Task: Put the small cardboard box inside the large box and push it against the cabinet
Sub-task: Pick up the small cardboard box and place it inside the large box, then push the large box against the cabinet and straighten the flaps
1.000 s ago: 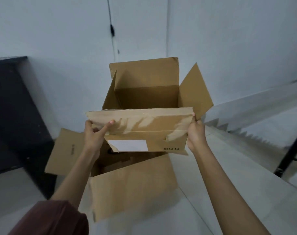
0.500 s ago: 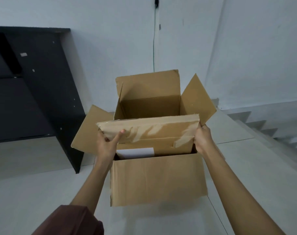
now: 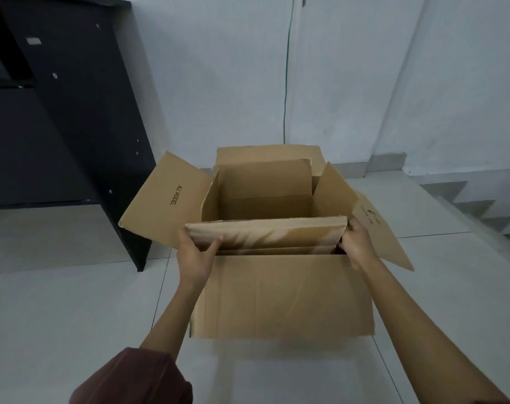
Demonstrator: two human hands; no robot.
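Gripping the small cardboard box [image 3: 265,234] at its two ends, the left hand [image 3: 196,258] and right hand [image 3: 355,246] hold it partly sunk in the open large box [image 3: 282,295], near its front wall. That box stands on the tiled floor [image 3: 58,316], just right of the black cabinet [image 3: 73,112].

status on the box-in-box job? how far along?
Done: nothing finished yet. In hand: the left hand and right hand grip the ends of the small box, which sits partly sunk in the open large box, its top near the rim. Left: let it go inside, then push the large box to the black cabinet, which stands apart on its left.
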